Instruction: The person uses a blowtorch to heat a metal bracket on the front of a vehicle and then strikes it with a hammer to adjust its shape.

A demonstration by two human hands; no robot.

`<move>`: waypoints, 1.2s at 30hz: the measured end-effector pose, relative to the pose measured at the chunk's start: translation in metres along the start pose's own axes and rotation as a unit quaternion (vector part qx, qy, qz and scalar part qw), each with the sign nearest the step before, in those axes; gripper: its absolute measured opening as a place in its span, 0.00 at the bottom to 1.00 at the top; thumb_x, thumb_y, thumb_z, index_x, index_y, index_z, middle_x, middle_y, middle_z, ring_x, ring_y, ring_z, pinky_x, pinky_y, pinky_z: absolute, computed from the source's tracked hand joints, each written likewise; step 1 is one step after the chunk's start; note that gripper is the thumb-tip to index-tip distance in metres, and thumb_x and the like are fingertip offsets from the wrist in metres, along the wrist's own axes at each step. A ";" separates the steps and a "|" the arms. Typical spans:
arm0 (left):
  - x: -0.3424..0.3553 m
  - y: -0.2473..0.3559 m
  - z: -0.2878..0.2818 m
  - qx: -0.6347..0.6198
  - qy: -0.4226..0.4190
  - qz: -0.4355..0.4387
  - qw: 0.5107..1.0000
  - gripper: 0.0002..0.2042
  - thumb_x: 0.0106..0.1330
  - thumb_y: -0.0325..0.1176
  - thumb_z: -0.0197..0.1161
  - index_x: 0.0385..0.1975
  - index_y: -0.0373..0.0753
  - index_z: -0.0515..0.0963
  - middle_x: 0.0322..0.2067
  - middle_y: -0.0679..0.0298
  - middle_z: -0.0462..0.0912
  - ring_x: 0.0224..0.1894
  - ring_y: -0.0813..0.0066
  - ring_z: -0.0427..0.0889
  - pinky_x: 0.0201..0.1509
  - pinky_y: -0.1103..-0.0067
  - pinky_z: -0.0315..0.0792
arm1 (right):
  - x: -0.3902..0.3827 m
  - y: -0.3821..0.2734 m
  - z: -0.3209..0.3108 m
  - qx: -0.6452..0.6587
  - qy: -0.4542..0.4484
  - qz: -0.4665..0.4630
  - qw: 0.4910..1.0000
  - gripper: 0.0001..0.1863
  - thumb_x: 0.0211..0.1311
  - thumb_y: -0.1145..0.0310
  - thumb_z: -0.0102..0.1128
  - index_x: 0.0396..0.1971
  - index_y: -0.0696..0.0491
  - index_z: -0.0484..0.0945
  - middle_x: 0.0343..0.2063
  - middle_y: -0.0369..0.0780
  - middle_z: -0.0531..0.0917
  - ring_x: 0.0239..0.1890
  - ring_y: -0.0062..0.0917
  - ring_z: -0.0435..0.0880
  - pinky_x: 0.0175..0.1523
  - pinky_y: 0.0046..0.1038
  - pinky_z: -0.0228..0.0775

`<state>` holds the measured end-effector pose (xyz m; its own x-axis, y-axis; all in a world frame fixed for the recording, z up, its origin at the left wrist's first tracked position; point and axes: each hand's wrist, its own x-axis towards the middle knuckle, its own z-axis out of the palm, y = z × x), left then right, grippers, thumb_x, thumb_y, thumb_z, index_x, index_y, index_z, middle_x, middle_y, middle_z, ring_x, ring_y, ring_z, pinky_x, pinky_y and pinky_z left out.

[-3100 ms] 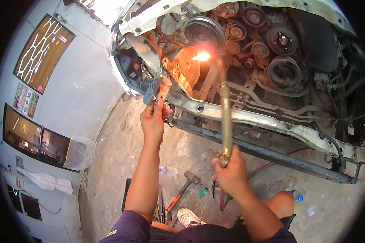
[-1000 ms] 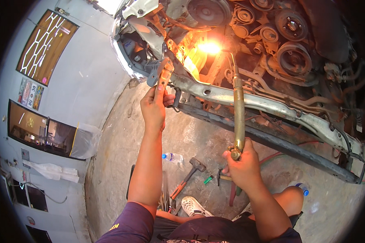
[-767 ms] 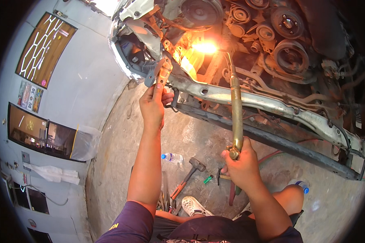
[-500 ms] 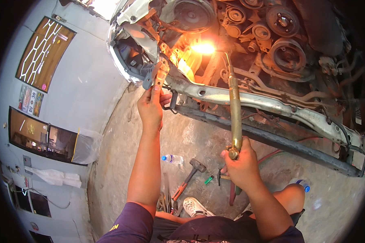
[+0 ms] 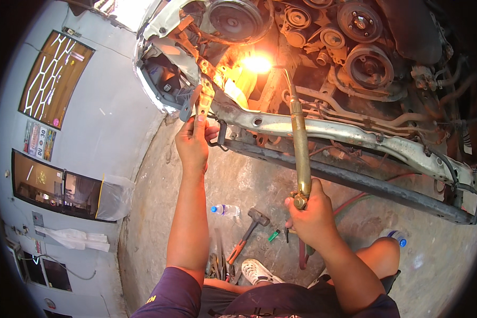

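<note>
My right hand is closed round the lower end of a brass gas torch, near its valve knob. The torch points up, and a bright orange flame burns at its tip, lighting the metal inside the car's stripped front end. My left hand pinches the lower end of a metal bracket, thumb on its face, beside the headlight opening. The bracket's upper end meets the bodywork; glare hides whether it is joined there. Below runs the pale radiator crossmember.
Engine pulleys sit behind the flame. A dark bumper beam crosses below the crossmember. On the concrete floor lie a hammer, a green lighter, water bottles and hand tools. Red hose trails right.
The torch and its flame have shifted slightly left in view, as has the car front. Both hands keep their grips; the left still holds the bracket.
</note>
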<state>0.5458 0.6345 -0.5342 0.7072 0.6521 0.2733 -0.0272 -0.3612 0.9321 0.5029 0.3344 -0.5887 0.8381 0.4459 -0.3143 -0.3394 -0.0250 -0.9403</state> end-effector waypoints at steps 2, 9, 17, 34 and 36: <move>0.000 0.000 -0.001 0.007 0.001 0.005 1.000 0.12 0.79 0.36 0.59 0.42 0.32 0.81 0.30 0.64 0.82 0.30 0.72 0.88 0.35 0.78 0.83 | 0.000 -0.001 0.000 -0.002 -0.002 0.000 1.000 0.16 0.67 0.74 0.63 0.45 0.62 0.65 0.25 0.45 0.84 0.23 0.35 0.89 0.26 0.34 0.82; 0.000 0.001 0.006 -0.001 0.013 0.004 1.000 0.13 0.79 0.35 0.59 0.41 0.29 0.81 0.29 0.65 0.80 0.29 0.73 0.88 0.33 0.79 0.83 | 0.002 -0.001 -0.001 -0.012 0.001 0.001 1.000 0.15 0.68 0.74 0.63 0.45 0.62 0.65 0.25 0.46 0.84 0.23 0.37 0.90 0.26 0.35 0.81; -0.001 -0.004 0.003 -0.028 0.004 0.006 1.000 0.12 0.79 0.36 0.59 0.42 0.31 0.81 0.30 0.63 0.82 0.30 0.72 0.88 0.35 0.77 0.84 | 0.003 0.003 0.001 -0.010 -0.002 -0.009 1.000 0.15 0.68 0.74 0.63 0.44 0.62 0.65 0.25 0.47 0.84 0.23 0.37 0.90 0.27 0.36 0.82; 0.012 -0.013 -0.019 0.049 -0.076 0.042 0.995 0.12 0.80 0.35 0.58 0.46 0.32 0.82 0.34 0.63 0.84 0.32 0.75 0.87 0.40 0.77 0.83 | 0.007 0.004 0.008 -0.010 -0.006 -0.026 1.000 0.14 0.67 0.75 0.64 0.43 0.61 0.66 0.25 0.47 0.85 0.24 0.37 0.90 0.28 0.36 0.82; 0.012 -0.010 -0.019 0.027 -0.077 0.033 0.996 0.12 0.80 0.35 0.58 0.47 0.32 0.82 0.35 0.63 0.84 0.34 0.72 0.88 0.41 0.76 0.84 | 0.007 0.002 0.009 -0.017 -0.012 -0.019 1.000 0.14 0.67 0.75 0.64 0.43 0.61 0.66 0.25 0.46 0.84 0.24 0.36 0.90 0.27 0.36 0.81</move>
<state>0.5408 0.6584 -0.5359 0.8058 0.5167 0.2893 -0.0415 -0.4380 0.8980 0.5040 0.3453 -0.5917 0.8401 0.4678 -0.2747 -0.2915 -0.0377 -0.9558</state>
